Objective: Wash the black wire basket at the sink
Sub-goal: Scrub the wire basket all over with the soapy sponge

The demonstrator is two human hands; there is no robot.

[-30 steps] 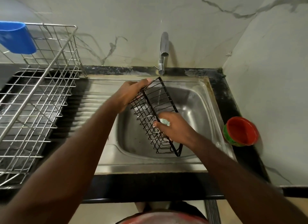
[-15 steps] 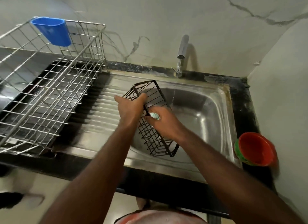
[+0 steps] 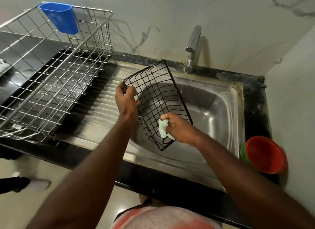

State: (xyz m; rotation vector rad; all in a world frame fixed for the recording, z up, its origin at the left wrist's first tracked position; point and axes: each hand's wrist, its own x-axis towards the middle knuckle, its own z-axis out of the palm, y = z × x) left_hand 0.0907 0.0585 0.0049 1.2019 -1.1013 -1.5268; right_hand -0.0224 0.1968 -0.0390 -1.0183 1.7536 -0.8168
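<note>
My left hand (image 3: pixel 127 100) has its grip curled tight round the left rim of the black wire basket (image 3: pixel 153 92), thumb on the near side and fingers wrapped over the wire by the far-left corner. My right hand (image 3: pixel 181 129) pinches a crumpled pale green scrubbing pad (image 3: pixel 162 129) and presses it against the mesh near the basket's lower end. The right fingertips are buried in the pad, and hand and pad cover part of the basket's near right edge, so I cannot make out the wire there. The basket hangs tilted over the steel sink (image 3: pixel 219 112). Its long axis runs away from me, the far end raised towards the tap (image 3: pixel 193 39) and the near corner dipping into the basin. A thin stream of water (image 3: pixel 183 82) falls just beside its right rim.
</note>
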